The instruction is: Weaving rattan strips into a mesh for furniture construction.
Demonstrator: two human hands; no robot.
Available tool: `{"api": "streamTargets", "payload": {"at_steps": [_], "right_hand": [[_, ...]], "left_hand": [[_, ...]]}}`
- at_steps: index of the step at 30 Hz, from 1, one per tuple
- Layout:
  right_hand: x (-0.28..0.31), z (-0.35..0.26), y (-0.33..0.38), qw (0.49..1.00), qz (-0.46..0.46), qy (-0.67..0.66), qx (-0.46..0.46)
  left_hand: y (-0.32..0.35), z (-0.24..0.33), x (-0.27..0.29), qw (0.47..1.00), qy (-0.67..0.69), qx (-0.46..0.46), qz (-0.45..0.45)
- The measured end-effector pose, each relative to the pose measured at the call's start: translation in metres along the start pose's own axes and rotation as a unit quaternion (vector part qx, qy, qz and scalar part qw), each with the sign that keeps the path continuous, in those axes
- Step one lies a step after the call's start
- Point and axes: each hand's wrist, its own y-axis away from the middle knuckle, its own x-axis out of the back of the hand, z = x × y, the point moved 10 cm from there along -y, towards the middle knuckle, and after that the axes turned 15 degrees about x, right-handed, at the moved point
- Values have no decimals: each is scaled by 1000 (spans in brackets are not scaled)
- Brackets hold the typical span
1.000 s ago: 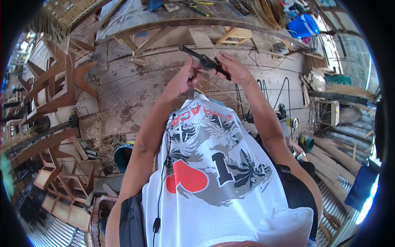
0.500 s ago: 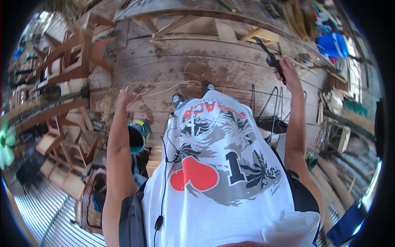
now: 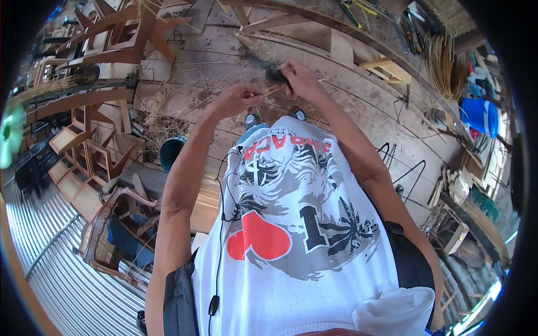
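Note:
Both my hands are in front of me above the plank floor, close together. Between finger and thumb, my left hand (image 3: 240,102) pinches a thin pale cane strip (image 3: 271,90). The strip runs toward my right hand (image 3: 303,82), which is closed round the dark handle of a knife (image 3: 276,74). Motion smears the knife's blade, which points away to the far left. I cannot tell whether the blade touches the strip. Fingers hide the strip's ends.
Loose cane shavings (image 3: 159,115) litter the floor at left, by a dark bucket (image 3: 171,152). Wooden chair frames (image 3: 120,42) are piled at far left. A low wooden bench (image 3: 314,15) crosses the far side. A blue bucket (image 3: 479,116) and a cane bundle (image 3: 446,64) are at right.
My right hand has swung in from the far right with the knife, up to my left hand. My left hand has moved right and away from me. The view has turned slightly.

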Motion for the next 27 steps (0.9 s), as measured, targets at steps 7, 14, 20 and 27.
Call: {"api": "streamTargets", "payload": {"at_steps": [7, 14, 20, 27], "right_hand": [[102, 118, 15, 986, -14, 164, -15], [350, 191, 123, 980, 108, 110, -125], [493, 159, 208, 965, 191, 147, -101], [508, 118, 265, 918, 319, 222, -74]], "left_hand": [[48, -119, 125, 976, -179, 65, 102], [182, -314, 271, 884, -277, 268, 264], [217, -353, 317, 873, -126, 310, 355], [95, -188, 214, 855, 457, 77, 233]]}}
